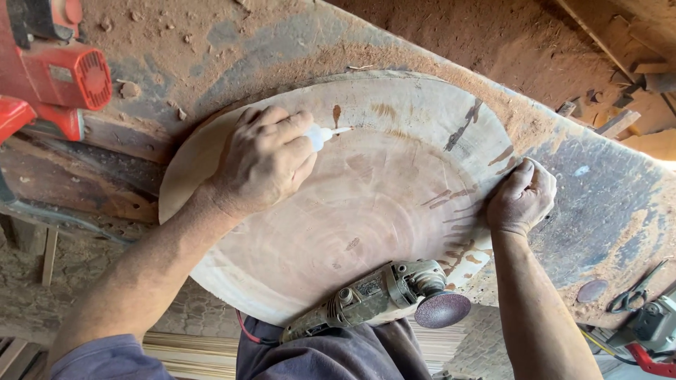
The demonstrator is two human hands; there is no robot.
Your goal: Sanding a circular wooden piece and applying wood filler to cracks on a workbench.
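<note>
On the wood slab (338,211), the left hand (262,160) grips a glue bottle (320,135), nozzle pointing right.

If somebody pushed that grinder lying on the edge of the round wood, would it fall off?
Probably, yes. The grinder lies right at the near rim of the wood slab, with its sanding disc already hanging past the edge, so a small push might tip it off. It looks like a metal-bodied tool, likely heavy for its size. Neither the left hand nor the right hand steadies it.
</note>
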